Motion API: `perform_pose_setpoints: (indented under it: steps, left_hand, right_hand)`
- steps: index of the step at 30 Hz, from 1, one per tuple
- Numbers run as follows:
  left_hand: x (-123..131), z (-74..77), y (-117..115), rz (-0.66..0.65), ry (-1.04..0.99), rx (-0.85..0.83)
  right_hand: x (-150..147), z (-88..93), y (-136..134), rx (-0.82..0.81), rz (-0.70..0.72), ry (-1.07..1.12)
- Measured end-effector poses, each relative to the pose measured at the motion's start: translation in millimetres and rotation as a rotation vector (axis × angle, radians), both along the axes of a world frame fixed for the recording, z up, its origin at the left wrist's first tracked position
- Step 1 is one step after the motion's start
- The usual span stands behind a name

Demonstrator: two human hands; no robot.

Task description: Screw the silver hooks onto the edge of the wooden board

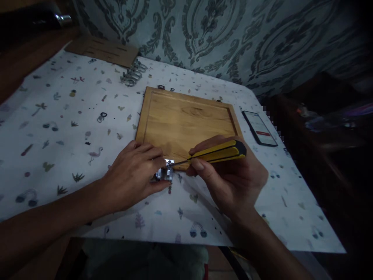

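Note:
A framed wooden panel (186,120) lies flat on the table. At its near edge sits a shiny metal hinge-like fitting (164,173), partly covered by my fingers. My left hand (134,175) grips this fitting between thumb and fingers, its fingers curled over the panel's corner. In my right hand (230,179) is a yellow and black screwdriver (218,151), pinched along its handle and tilted low. Its thin shaft points left, and the tip meets the fitting near a screw spot. Whether a screw sits under the tip is too small to tell.
A patterned white cloth (72,155) covers the table. At the back left lie a brown board (101,50) and several metal rings (134,74). A small metal piece (101,116) rests left of the panel. A phone (260,129) lies to the right. The patterned wall (210,35) stands behind.

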State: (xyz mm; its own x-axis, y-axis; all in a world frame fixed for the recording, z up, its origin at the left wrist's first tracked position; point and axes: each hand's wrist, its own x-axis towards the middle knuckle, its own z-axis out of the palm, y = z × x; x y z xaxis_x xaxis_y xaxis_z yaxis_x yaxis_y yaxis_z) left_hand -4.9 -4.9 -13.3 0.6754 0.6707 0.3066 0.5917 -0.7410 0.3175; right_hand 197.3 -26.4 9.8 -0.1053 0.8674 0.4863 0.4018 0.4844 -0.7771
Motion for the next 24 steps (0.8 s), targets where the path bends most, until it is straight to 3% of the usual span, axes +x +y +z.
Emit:
perform_pose_setpoints:
  steps: [8,12,16,24]
  left_hand:
    - [-1,-1.3,0,0.001,-0.017,0.028]
    - [-1,-2.5,1,0.005,-0.018,0.026]
    - [-1,-3.3,1,-0.008,-0.028,0.026]
    - [0,-3.0,0,0.002,-0.029,0.039]
  right_hand:
    - [-12,10.0,1,-0.159,0.066,0.185]
    - [-6,15.0,3,-0.256,0.152,0.139]
    - [0,15.5,6,-0.142,0.151,-0.004]
    - [-5,5.9,7,0.137,0.02,-0.179]
